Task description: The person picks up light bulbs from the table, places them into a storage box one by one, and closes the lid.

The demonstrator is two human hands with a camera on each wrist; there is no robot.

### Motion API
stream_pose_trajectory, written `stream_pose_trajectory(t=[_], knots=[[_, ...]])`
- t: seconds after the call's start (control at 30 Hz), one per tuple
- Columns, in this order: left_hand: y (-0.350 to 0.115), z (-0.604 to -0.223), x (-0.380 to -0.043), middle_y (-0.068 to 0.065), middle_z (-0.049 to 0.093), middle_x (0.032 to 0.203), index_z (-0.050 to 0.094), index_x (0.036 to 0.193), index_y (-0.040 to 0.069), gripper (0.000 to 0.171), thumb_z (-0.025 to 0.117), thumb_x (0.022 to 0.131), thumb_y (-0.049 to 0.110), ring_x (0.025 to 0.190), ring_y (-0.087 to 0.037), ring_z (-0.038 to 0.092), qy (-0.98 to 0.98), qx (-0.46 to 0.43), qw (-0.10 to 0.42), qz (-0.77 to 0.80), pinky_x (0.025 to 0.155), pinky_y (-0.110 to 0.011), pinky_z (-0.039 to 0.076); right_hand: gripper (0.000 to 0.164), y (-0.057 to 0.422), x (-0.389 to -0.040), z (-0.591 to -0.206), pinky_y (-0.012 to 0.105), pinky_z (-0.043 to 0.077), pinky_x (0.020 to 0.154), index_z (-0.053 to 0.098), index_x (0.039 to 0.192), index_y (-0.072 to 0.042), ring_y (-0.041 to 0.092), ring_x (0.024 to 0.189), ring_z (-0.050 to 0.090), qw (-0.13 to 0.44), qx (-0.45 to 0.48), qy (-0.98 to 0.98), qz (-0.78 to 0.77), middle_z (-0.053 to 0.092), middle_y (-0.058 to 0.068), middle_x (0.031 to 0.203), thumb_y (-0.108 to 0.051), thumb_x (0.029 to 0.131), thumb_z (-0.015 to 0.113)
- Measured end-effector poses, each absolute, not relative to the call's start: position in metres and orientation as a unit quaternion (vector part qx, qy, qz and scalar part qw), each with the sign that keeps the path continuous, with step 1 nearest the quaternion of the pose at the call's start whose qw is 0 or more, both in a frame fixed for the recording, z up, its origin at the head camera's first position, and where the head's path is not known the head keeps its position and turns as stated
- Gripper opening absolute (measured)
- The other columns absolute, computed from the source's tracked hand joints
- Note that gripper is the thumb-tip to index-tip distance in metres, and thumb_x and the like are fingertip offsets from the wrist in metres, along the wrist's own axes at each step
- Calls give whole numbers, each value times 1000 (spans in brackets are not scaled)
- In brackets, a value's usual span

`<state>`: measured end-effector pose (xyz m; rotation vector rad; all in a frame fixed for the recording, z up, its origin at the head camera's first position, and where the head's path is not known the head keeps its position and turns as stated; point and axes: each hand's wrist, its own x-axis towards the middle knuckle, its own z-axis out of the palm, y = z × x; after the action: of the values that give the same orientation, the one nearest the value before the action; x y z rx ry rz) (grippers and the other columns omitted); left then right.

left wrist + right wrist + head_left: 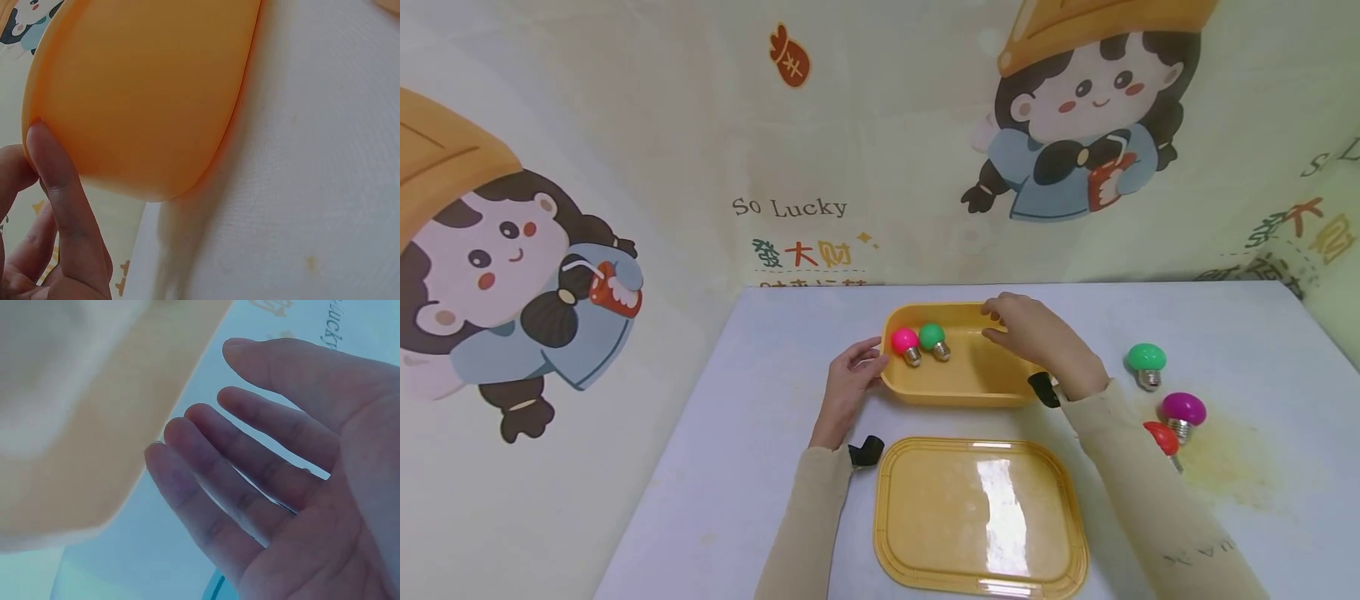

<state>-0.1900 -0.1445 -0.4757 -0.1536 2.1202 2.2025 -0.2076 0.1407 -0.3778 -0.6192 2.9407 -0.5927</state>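
Note:
A yellow plastic box [958,399] stands on the table, holding a pink light bulb [905,340] and a green light bulb [932,337] in its left part. My left hand [847,385] pinches the box's left end; in the left wrist view the thumb [59,169] lies against the outer wall and the other fingers are at the rim. Over the box's right end is my right hand [1037,333], fingers loosely bent. Its palm and spread fingers [206,462] hold nothing in the right wrist view.
Nearer than the box lies a flat yellow lid [940,517]. To the right are a green bulb [1147,358], a purple bulb [1183,408] and a red bulb [1162,437], the last partly behind my right sleeve [1150,492]. A printed cloth [880,150] hangs behind the table.

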Motion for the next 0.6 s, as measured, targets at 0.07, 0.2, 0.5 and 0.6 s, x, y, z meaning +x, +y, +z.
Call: stream_pose_trajectory(t=[0.07, 0.2, 0.5, 0.6], knots=[[-144, -476, -191, -8, 60, 108, 67, 125, 9, 35, 72, 90, 10, 88, -19, 63, 693, -51, 40, 718, 68, -22, 56, 35, 146, -204, -378, 49, 52, 92, 63, 121, 7, 35, 101, 62, 41, -196, 960, -198, 66, 22, 112, -12, 92, 70], [-144, -478, -191, -8, 60, 108, 67, 125, 10, 36, 73, 90, 11, 86, -16, 63, 694, -53, 43, 716, 68, -22, 56, 33, 157, -198, -382, 50, 53, 90, 63, 119, 8, 37, 101, 62, 37, -196, 959, -203, 66, 22, 109, -11, 93, 69], [-145, -479, -190, -9, 59, 109, 66, 127, 9, 37, 72, 91, 11, 87, -18, 64, 695, -46, 40, 716, 69, -23, 57, 33, 183, -189, -387, 51, 54, 87, 64, 118, 8, 36, 97, 62, 23, -183, 960, -208, 65, 22, 107, -9, 91, 70], [-145, -478, -190, -9, 59, 110, 66, 126, 10, 36, 73, 90, 12, 87, -18, 63, 697, -48, 41, 715, 70, -23, 57, 33, 190, -186, -386, 51, 55, 86, 64, 119, 7, 36, 97, 62, 22, -171, 963, -208, 65, 22, 109, -10, 91, 71]])
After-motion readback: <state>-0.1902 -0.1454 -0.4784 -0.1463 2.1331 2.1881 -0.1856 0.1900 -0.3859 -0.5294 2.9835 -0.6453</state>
